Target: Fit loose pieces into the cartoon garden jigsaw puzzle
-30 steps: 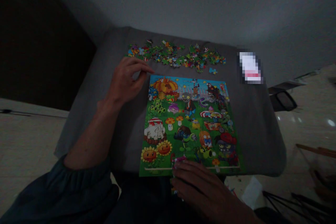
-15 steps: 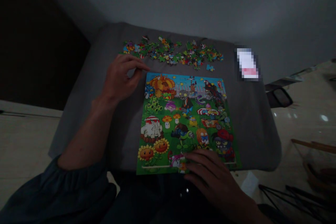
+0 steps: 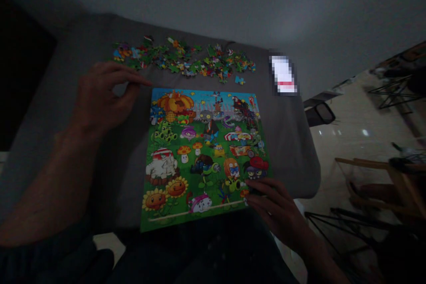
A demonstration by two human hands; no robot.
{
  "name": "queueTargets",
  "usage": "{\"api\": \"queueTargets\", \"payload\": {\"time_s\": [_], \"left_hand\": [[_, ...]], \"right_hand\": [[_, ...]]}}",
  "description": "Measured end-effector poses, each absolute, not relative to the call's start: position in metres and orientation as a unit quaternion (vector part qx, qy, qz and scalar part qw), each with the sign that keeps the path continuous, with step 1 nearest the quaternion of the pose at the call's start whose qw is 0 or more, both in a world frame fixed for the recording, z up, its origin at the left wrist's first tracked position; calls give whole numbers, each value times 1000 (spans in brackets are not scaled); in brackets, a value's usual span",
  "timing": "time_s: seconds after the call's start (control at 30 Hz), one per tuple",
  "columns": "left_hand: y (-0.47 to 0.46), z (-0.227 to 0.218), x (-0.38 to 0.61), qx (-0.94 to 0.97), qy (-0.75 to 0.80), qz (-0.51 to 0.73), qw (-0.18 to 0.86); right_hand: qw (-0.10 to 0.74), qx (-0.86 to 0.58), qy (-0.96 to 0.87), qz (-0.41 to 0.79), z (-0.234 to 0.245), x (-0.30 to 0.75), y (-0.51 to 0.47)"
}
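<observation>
Green jigsaw picture point(image 3: 203, 155) flat on grey cushion point(image 3: 293, 164); loose pieces point(image 3: 183, 63) at 12 o'clock. Left hand point(image 3: 103, 97) relaxed, empty, at 10 o'clock; right hand point(image 3: 266, 199) at 4 o'clock, fingertips at orange piece point(image 3: 244, 193), grip unclear.

Glossy printed-card jigsaw puzzle point(image 3: 203, 159) lies on a matt, soft-looking grey cloth point(image 3: 293, 155), with a shiny polished floor point(image 3: 353, 137) beyond the cloth.
</observation>
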State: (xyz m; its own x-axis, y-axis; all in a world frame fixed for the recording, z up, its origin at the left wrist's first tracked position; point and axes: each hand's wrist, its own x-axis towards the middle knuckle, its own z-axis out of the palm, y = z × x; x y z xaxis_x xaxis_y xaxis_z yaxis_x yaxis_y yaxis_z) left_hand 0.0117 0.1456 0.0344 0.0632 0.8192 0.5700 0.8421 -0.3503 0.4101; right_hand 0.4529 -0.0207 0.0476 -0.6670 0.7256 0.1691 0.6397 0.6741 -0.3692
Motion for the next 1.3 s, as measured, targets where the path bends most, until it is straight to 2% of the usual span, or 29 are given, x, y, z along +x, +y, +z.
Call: {"api": "queueTargets", "payload": {"time_s": [0.23, 0.4, 0.63, 1.13, 1.3], "left_hand": [[146, 33, 11, -717, -592, -368, 17], [146, 32, 10, -715, -593, -370, 1], [146, 27, 10, -710, -594, -378, -5], [145, 34, 14, -717, -594, -364, 4], [145, 31, 12, -718, -589, -371, -5]], "right_hand": [[161, -391, -897, 130, 51, 453, -20], [212, -412, -881, 100, 54, 463, -24], [154, -408, -894, 103, 48, 465, -25], [137, -405, -900, 83, 48, 458, -29], [158, -398, -901, 73, 65, 465, -12]]}}
